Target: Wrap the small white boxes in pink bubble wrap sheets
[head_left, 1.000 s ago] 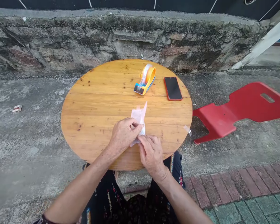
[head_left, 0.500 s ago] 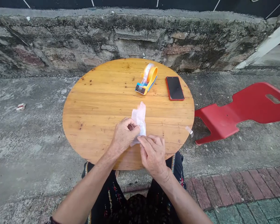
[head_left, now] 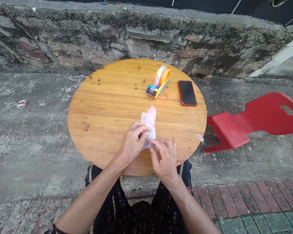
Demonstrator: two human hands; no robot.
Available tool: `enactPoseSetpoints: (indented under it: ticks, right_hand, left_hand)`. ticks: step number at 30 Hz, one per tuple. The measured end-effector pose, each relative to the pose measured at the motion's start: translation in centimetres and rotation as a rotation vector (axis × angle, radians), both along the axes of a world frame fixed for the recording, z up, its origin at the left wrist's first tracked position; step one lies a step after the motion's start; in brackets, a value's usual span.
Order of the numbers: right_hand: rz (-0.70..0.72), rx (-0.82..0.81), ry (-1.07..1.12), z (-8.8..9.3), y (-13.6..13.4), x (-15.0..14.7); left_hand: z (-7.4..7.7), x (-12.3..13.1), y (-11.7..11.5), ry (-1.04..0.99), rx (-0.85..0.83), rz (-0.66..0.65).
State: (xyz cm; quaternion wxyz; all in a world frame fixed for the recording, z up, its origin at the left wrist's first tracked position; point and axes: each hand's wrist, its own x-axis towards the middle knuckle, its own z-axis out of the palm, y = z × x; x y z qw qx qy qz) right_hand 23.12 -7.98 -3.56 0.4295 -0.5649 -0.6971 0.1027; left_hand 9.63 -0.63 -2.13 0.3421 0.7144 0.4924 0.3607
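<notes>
Both hands are on it, just below mid-frame: left hand (head_left: 133, 143) and right hand (head_left: 164, 157) pinch the lower end of a small plastic bag (head_left: 150, 118), fingertips clenched on the film above the round wooden table (head_left: 100, 110). It's thin, pinkish-clear and crumpled. I'd judge it featherlight, limp and slippery, best gripped at an edge. Further up sit an orange tape dispenser (head_left: 160, 81) and a glossy phone (head_left: 187, 93), and a tape strip (head_left: 200, 138) clings to the rim.

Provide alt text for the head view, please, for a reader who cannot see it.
The left hand and right hand pinch crumpled clear plastic over a round wooden table. Farther back lie an orange tape dispenser and a phone; a red chair lies on the ground.
</notes>
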Motion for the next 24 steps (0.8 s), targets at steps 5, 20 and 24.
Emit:
enactPoseSetpoints:
  ticks: [5,20,24]
  right_hand:
    - [0.003,-0.045,-0.029,0.4,0.3,0.2]
    - [0.039,-0.029,-0.053,0.8,0.7,0.5]
    - [0.115,-0.084,0.068,0.8,0.2,1.2]
  left_hand:
    - [-0.2,-0.6,-0.4,0.091,0.139,-0.063]
    - [-0.5,-2.0,-2.4,0.090,0.480,-0.217]
    - [-0.8,-2.1,-2.9,0.126,0.481,-0.188]
